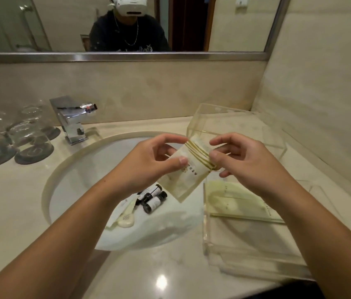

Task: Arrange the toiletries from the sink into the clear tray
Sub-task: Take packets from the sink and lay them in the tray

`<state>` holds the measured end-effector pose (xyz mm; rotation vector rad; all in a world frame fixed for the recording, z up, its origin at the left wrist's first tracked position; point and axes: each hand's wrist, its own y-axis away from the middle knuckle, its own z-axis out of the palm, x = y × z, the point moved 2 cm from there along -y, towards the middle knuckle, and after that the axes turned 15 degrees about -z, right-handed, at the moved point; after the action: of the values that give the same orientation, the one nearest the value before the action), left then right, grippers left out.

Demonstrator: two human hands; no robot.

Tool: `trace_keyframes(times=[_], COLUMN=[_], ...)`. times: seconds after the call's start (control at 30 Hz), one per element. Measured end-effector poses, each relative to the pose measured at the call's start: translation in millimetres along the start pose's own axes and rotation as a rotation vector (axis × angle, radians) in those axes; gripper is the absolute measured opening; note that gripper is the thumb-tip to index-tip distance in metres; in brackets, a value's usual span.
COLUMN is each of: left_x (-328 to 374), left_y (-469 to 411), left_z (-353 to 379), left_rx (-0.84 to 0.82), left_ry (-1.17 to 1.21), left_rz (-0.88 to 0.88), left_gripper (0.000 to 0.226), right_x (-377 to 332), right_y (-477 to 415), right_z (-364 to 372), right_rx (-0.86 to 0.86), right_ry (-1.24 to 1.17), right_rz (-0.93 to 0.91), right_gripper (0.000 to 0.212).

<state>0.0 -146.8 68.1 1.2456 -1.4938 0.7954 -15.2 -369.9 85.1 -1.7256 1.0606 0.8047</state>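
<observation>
Both hands hold a pale toiletry packet (186,173) with gold stripes above the sink's right edge. My left hand (148,162) pinches its left side; my right hand (243,160) pinches its striped end. In the white sink basin (79,169) lie three small dark bottles (153,198) and a pale sachet with a spoon-shaped item (126,215). The clear tray (245,251) sits on the counter at the right, with flat green packets (239,201) lying in it.
A clear acrylic box (230,128) stands behind the tray. A chrome faucet (71,119) rises behind the basin. Several upturned glasses on dark coasters (19,134) crowd the left counter. A mirror runs above the backsplash; a wall closes the right side.
</observation>
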Motion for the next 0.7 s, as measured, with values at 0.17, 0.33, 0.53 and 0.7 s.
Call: trace_keyframes(times=[0.17, 0.33, 0.53, 0.7], left_x=[12, 16, 8, -1], left_y=[4, 4, 8, 10], left_z=[35, 57, 67, 73], left_rx=[-0.129, -0.133, -0.059, -0.093], left_ry=[-0.068, -0.197, -0.443, -0.594], left_rz=[0.017, 0.058, 0.151, 0.162], left_gripper=[0.044, 0.04, 0.027, 0.021], right_x=[-3, -6, 8, 19], right_y=[20, 42, 73, 87], right_z=[-21, -36, -54, -51], right_rx=[-0.094, -0.128, -0.06, -0.102], right_ry=[0.075, 0.077, 0.089, 0.262], right_rz=[-0.024, -0.051, 0.081, 0.115], right_gripper=[0.045, 0.044, 0.028, 0.018])
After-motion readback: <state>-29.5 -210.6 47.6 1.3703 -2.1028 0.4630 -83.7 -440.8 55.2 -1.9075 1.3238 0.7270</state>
